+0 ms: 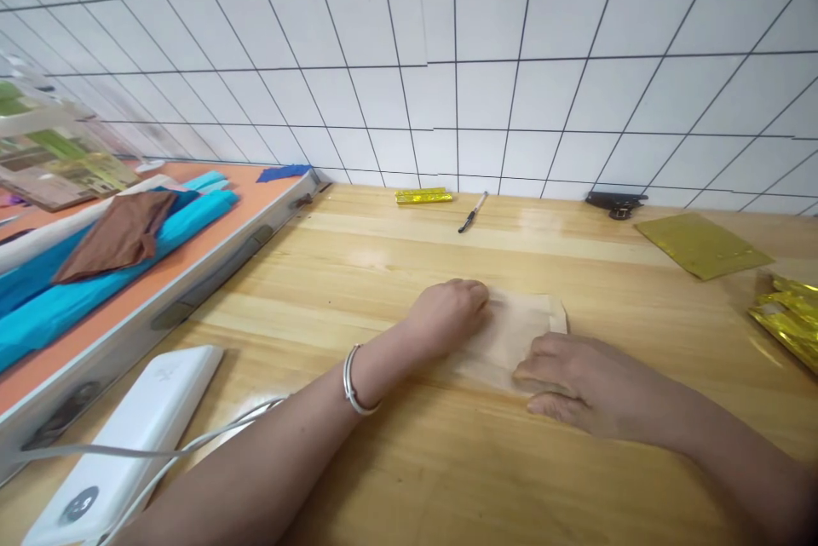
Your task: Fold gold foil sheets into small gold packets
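A flat, pale beige folded paper (511, 329) lies on the wooden table between my hands; a folded edge shows at its far right corner. It may be a bag or an envelope, but I cannot tell which. Curled over its left side is my left hand (455, 312), closed and slightly blurred, with a silver bangle on the wrist. My right hand (566, 384) grips the paper's near right edge, fingers bent over it and the thumb lower down. The fingertips of both hands are partly hidden.
Near the wall lie a gold foil strip (423, 197), a pen (473, 214) and a black clip-like tool (617, 204). Gold sheets (703, 245) and crinkled gold foil (789, 316) are at right. At left: a white power bank (137, 435), cables, and a raised orange surface (192, 252) with coloured rolls.
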A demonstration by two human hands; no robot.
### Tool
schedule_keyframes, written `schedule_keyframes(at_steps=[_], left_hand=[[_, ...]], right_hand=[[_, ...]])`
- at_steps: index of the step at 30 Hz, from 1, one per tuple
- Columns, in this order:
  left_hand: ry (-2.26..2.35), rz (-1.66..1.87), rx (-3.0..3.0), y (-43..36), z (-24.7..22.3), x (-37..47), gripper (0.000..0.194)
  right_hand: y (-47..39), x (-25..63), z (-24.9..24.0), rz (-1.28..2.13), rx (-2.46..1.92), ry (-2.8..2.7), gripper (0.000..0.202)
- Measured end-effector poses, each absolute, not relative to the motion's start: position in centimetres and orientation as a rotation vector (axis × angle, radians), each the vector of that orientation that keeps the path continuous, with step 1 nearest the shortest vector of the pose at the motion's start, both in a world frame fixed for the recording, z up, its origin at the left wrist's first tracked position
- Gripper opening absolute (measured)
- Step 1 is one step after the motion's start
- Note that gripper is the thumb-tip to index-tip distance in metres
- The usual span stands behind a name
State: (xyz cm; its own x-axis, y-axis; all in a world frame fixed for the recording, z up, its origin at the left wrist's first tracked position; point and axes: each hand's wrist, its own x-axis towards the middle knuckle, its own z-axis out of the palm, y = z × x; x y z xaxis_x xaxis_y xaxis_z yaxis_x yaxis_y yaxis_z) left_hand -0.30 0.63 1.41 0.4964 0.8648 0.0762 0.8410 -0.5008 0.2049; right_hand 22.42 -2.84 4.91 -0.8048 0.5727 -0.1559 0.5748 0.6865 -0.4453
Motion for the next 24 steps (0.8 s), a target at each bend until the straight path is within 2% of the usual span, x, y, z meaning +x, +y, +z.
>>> schedule_keyframes(at_steps=[5,9,13,16,20,24], left_hand=[[1.622,0.165,2.823,-2.1,0.5,2.6,0.026],[1.392,0.251,2.917,-2.8,-0.3,2.9,0.032],[1.283,0.338,2.808,-2.5,-1.3,2.7,0.041],[1.221,0.366,2.764,-2.3,-1.9,2.7,0.044],[1.237,0.347,2.793,-2.6,-2.2,2.9,0.058],[1.3,0.301,2.806,-2.7,-2.2,3.2,0.059]], right_hand=[[-3.1,21.2,3.2,-0.881,1.232,2.782,0.026],[-2.9,20.2,1.4,-0.89,1.655,2.848,0.02],[-2.9,19.2,0.4,-1.093,1.98,3.095,0.011],[-3.3,17.9,-0.5,-1.176,1.999,3.187,0.029],[-3.5,15.7,-1.5,-0.851,1.93,3.199,0.042],[-3.2,14.9,-1.4,-0.537,1.802,3.11,0.053]])
